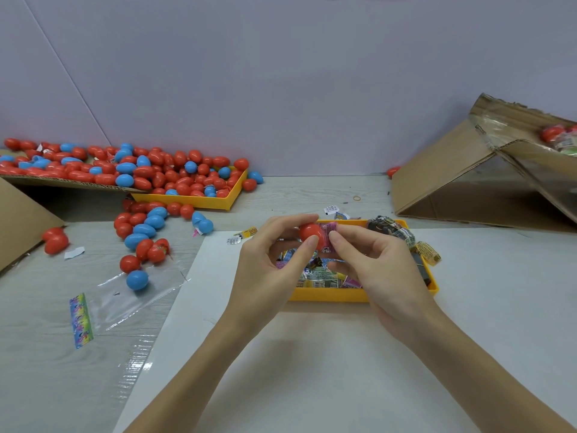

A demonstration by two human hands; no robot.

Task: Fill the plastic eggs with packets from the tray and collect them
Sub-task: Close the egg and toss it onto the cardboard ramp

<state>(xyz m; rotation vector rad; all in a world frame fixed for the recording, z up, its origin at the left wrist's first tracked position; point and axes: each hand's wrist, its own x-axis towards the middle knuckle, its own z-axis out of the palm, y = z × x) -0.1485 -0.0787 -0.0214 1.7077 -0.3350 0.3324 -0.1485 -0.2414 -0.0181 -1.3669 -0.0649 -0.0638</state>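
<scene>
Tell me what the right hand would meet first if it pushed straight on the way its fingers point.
The right hand points left, its fingertips on the pink packet. Beyond that sits the red egg half in the left hand; depth is hard to judge.

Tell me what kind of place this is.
Probably a small packing or assembly workstation, not a home table. Loose plastic eggs lie by the dozen on the left, a yellow tray holds printed packets, and opened cardboard boxes stand at both sides. The hands work an egg over the tray.
</scene>
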